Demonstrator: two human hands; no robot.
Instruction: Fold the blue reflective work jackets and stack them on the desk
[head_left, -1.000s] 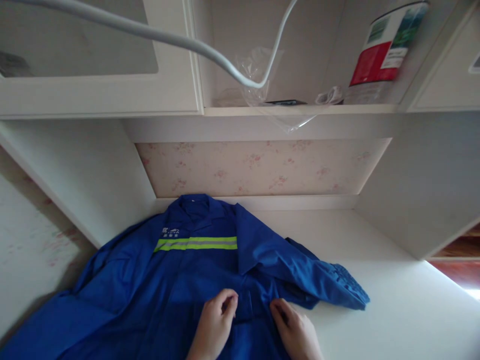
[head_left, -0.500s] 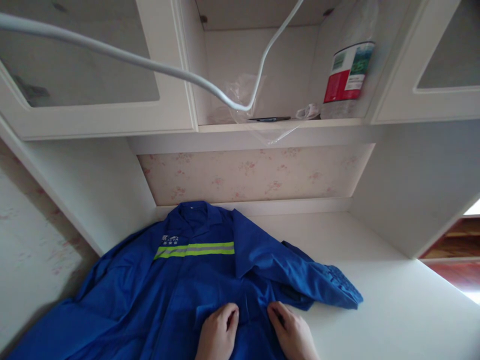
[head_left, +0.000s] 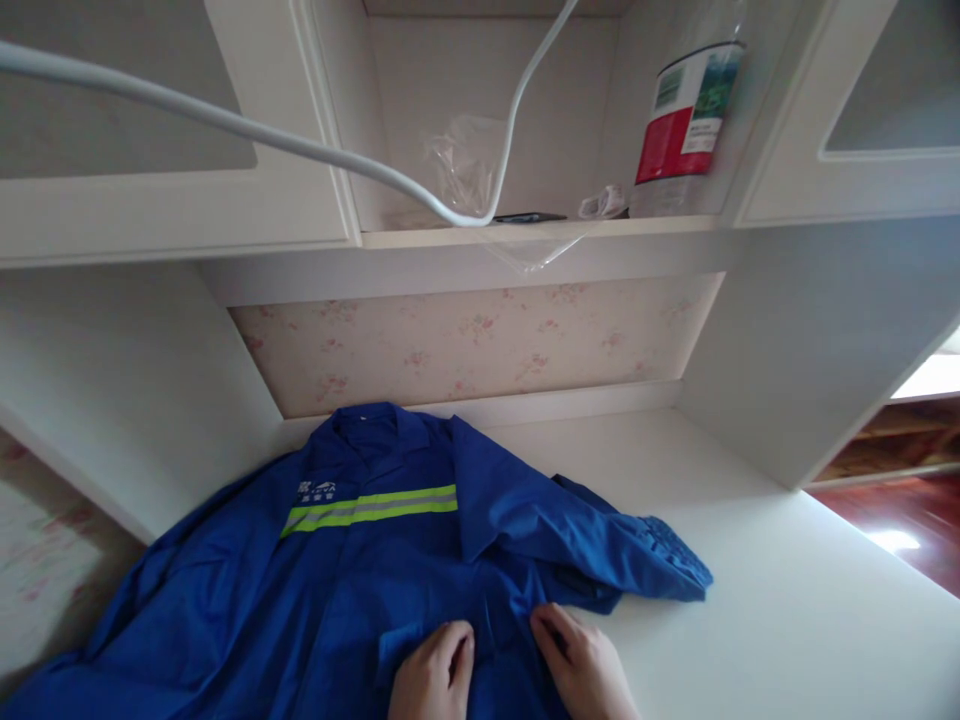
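A blue work jacket (head_left: 405, 565) with a yellow-green and silver reflective stripe lies spread face up, its collar toward the back wall. My left hand (head_left: 435, 668) is closed on the cloth of its lower front, beside a pocket flap. To the right, my right hand (head_left: 576, 655) also grips the jacket, its fingers pinched on the fabric near the side. A small fold of cloth runs between the two hands. One sleeve, with a gathered cuff (head_left: 671, 555), is folded out to the right; the other sleeve trails down to the left.
The jacket lies on a white desktop (head_left: 757, 590) under a cabinet. A white cable (head_left: 300, 148) hangs across the view. On the open shelf (head_left: 645, 228) stand a large plastic bottle (head_left: 686, 120), a clear plastic bag (head_left: 465, 165) and a dark flat item (head_left: 531, 217).
The view has shifted slightly, so the cabinet and jacket sit a little further left in it. Both hands keep their hold on the jacket in nearly the same place.
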